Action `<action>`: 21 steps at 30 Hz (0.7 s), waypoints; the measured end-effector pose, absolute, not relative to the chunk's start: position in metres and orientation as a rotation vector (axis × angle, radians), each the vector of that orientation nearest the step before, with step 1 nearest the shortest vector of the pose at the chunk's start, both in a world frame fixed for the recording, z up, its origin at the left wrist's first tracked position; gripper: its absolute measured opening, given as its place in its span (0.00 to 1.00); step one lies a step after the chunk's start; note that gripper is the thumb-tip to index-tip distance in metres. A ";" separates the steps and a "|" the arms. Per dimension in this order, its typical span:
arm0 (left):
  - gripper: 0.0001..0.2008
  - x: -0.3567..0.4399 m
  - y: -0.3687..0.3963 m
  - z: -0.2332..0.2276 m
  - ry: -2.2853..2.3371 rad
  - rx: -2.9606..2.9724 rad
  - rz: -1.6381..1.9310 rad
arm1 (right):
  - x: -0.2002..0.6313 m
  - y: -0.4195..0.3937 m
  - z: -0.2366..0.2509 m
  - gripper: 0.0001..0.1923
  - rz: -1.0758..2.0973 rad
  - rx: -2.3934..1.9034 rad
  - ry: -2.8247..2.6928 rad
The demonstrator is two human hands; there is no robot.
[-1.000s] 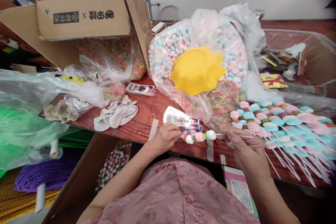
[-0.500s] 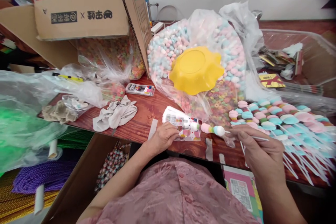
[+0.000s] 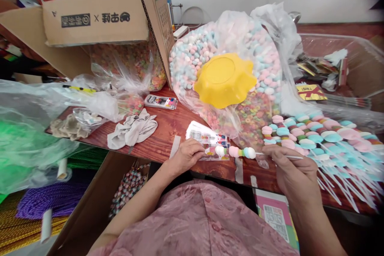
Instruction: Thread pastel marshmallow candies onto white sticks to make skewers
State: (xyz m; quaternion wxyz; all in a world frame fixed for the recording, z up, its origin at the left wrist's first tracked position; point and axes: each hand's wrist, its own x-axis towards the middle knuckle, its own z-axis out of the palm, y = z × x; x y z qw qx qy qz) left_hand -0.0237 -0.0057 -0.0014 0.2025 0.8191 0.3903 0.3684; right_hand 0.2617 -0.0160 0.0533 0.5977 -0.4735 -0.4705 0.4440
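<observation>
My right hand [image 3: 295,172] pinches the white stick of a candy skewer [image 3: 238,152], strung with pink, white and blue marshmallows and small coloured rings. It lies level, its left end over or inside a clear printed bag [image 3: 207,153]; which of the two I cannot tell. With closed fingers, my left hand [image 3: 186,155] grips the left edge of that bag. Beneath and behind it is a stack of white printed bags [image 3: 195,129]. Beside my right hand lies a pile of finished-looking marshmallow skewers [image 3: 333,136], their white sticks pointing toward me.
A yellow wavy-edged bowl [image 3: 225,80] sits upside down on a big bag of marshmallows [image 3: 192,54] and candy rings. At the left stand a cardboard box [image 3: 99,16] and a grey cloth [image 3: 132,130]. A clear plastic bin [image 3: 330,44] is at the back right.
The skewer has moved slightly left, further over the bag, and my right hand has shifted left with it. My left hand keeps its place at the bag.
</observation>
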 end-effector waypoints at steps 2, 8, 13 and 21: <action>0.08 -0.023 -0.006 -0.002 1.075 2.308 1.049 | 0.263 -0.013 0.054 0.06 1.037 -1.093 -1.136; 0.07 -0.022 -0.005 -0.004 1.062 2.343 1.113 | 0.269 -0.010 0.058 0.07 1.084 -1.104 -1.148; 0.07 -0.024 -0.006 -0.006 1.079 2.372 1.039 | 0.271 -0.007 0.056 0.07 1.083 -1.114 -1.213; 0.11 -0.025 -0.007 -0.003 1.049 2.541 0.911 | 0.265 0.005 0.072 0.12 1.114 -1.021 -1.588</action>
